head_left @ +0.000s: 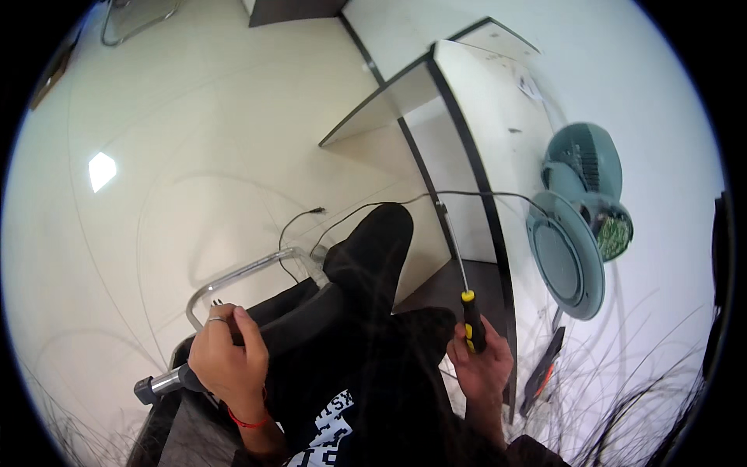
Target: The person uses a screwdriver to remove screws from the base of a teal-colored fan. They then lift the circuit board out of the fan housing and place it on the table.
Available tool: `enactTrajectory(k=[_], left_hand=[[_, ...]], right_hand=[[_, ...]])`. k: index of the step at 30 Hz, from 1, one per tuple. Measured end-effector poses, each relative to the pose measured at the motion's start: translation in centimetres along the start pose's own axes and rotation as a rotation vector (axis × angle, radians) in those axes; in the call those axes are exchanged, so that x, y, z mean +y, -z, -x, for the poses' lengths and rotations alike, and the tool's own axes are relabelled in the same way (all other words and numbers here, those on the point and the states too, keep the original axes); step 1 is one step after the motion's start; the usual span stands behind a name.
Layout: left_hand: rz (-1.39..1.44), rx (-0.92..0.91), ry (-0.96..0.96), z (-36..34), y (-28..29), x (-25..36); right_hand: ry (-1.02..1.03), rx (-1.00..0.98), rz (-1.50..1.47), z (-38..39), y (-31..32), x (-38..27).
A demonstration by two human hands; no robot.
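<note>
My left hand (pixel 229 350), wearing a ring and a red wrist string, is closed by the chair's metal frame, with small dark bits showing at its fingertips. My right hand (pixel 478 366) grips a screwdriver (pixel 472 323) with a black-and-yellow handle and a long shaft pointing away. To its right, a teal round base (pixel 556 253) lies on the white ledge beside a teal housing (pixel 583 148) and a part with a green board (pixel 613 232). A black cord (pixel 486 194) runs from these parts down to a plug (pixel 317 211).
A black chair with a chrome tube frame (pixel 241 274) is below me. A white panelled unit with dark edging (pixel 475 117) stands right, with a black-and-orange tool (pixel 545 373) on it. Another chrome frame (pixel 117 39) stands on the tiled floor (pixel 179 140).
</note>
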State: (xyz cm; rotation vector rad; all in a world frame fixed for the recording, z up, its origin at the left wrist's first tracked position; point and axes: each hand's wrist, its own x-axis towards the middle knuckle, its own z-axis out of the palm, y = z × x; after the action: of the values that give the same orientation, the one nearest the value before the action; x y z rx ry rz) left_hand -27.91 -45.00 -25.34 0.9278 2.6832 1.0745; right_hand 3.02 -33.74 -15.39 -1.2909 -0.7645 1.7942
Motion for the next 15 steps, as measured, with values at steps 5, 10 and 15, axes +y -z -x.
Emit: enactTrajectory(k=[5, 10, 15], left_hand=[[0.286, 0.011, -0.190, 0.4, -0.9, 2.5], [1.238, -0.927, 0.004, 1.1, -3.1, 12.7], [1.317, -1.143, -0.030, 2.3, -7.5, 17.2]], right_hand=[[0.128, 0.014, -0.045, 4.3, 5.0, 0.4], [0.175, 0.002, -0.081, 6.9, 8.7, 1.9], [0.207, 0.085, -0.022, 8.0, 11.0, 3.4]])
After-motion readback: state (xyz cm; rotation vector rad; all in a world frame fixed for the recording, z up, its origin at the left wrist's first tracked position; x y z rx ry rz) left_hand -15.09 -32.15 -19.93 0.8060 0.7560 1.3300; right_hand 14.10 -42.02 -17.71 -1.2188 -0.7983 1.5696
